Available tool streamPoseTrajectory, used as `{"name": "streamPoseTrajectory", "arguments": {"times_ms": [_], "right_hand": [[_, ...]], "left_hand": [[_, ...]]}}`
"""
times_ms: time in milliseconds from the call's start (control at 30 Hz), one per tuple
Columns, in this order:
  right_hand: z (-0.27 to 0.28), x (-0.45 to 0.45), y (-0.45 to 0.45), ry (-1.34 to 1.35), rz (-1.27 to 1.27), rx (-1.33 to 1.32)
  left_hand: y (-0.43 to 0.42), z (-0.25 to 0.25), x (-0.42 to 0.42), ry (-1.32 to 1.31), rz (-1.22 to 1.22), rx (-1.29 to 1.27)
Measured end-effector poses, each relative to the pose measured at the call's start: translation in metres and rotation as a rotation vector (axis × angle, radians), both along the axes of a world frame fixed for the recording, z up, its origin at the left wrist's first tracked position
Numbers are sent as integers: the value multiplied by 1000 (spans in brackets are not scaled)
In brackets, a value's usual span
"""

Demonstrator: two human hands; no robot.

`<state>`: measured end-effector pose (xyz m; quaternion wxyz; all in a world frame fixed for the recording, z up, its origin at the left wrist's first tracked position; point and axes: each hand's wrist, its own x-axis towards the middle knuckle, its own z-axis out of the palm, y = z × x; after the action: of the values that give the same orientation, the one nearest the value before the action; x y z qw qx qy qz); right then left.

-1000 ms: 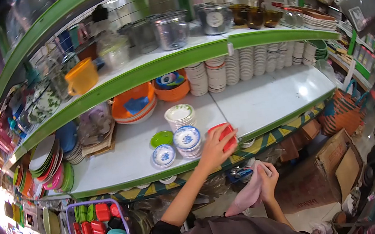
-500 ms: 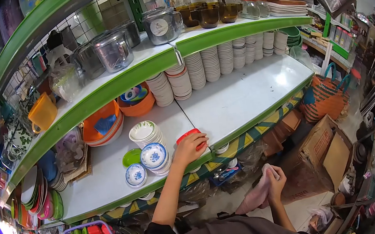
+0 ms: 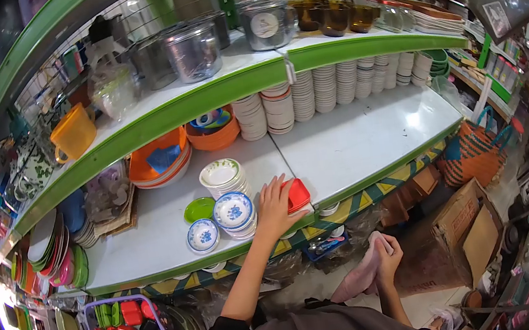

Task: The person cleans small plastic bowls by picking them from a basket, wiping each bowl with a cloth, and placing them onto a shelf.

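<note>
My left hand [image 3: 275, 207] is over the shelf near its front edge, fingers stretched out and apart. It is just left of a small red square dish [image 3: 298, 194]; whether the thumb side touches the dish I cannot tell. Left of the hand stand a stack of white bowls with blue flowers [image 3: 234, 211], a stack with a green leaf rim [image 3: 220, 173], a smaller blue-flowered dish [image 3: 203, 236] and a green dish [image 3: 199, 209]. Lower right, my right hand [image 3: 390, 256] is closed around a pale pink cloth [image 3: 362, 275], which hangs down in front of me.
Tall stacks of white bowls [image 3: 325, 90] line the back of the white shelf [image 3: 368, 141]. Orange bowls [image 3: 158, 162] stand back left. Overhead, a green-edged shelf [image 3: 202, 100] carries metal mugs [image 3: 194, 53]. Below are a purple-rimmed basket [image 3: 125, 298] of plasticware and a cardboard box [image 3: 445, 241].
My left hand has come off the red dish and shifted to its left, its fingers now spread. The right hand keeps the cloth. The whole view has turned slightly.
</note>
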<state>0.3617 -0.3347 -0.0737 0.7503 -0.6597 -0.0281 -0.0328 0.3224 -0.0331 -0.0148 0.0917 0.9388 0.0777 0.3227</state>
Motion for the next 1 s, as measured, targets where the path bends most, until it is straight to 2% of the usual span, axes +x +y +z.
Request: {"name": "streamPoseTrajectory", "arguments": {"times_ms": [133,200,300,500,700,767,867,1000], "right_hand": [[5,-7,27,-34,82,-55],[8,-14,47,-80,225,-97],[2,-28,89,-165,480,-89],[2,-99,186,-254,1041,-97],[-7,-212,271,-307,1449,5],[-5,-253,294,-214,1541,74],[-6,-310,326,-98,1588,36],[-21,-372,362,40,1548,14]], "left_hand": [[-27,27,-49,-5,-196,-90],[-39,37,-88,-22,-308,-144],[-42,23,-150,-114,-269,-154],[-26,-17,-312,-51,355,-334],[-37,-23,-446,-266,907,-373],[-33,-27,-471,-309,1028,-372],[-5,-43,-503,-387,1143,-323],[64,-72,-520,-377,1294,-297]]}}
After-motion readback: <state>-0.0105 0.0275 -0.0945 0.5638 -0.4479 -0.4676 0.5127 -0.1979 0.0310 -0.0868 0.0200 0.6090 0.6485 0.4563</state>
